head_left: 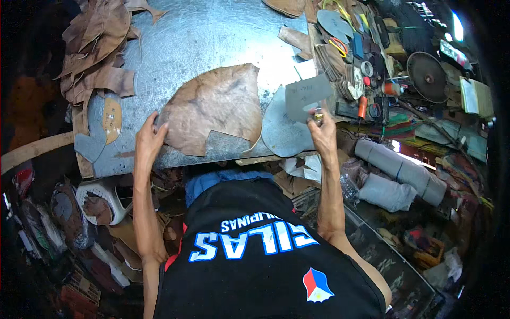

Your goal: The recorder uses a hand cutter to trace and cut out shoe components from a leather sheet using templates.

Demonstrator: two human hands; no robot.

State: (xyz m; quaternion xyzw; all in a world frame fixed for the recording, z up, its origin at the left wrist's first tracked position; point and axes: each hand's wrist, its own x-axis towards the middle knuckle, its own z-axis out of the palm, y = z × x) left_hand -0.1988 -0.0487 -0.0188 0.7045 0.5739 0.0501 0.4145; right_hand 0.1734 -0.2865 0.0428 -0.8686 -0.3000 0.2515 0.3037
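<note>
A large brown leather piece (215, 103) lies on the metal-topped table, with a square notch cut into its near edge. My left hand (151, 137) pinches its left edge between thumb and fingers. To the right, my right hand (323, 133) is closed on a flat grey template (305, 91) with handwriting on it, raised over the table's right side. A small brass-and-dark tool (318, 116) also shows at the fingers of that hand; its kind is unclear. Beneath the template, a rounded grey sheet (284, 127) lies beside the leather.
Leather scraps (98, 40) pile up at the table's left (159, 42). A tan oval template (112, 121) lies near that edge. Orange-handled scissors (338, 47), tape rolls and tools crowd the right, with a round fan (427, 77) beyond. Wrapped rolls (401, 170) lie lower right.
</note>
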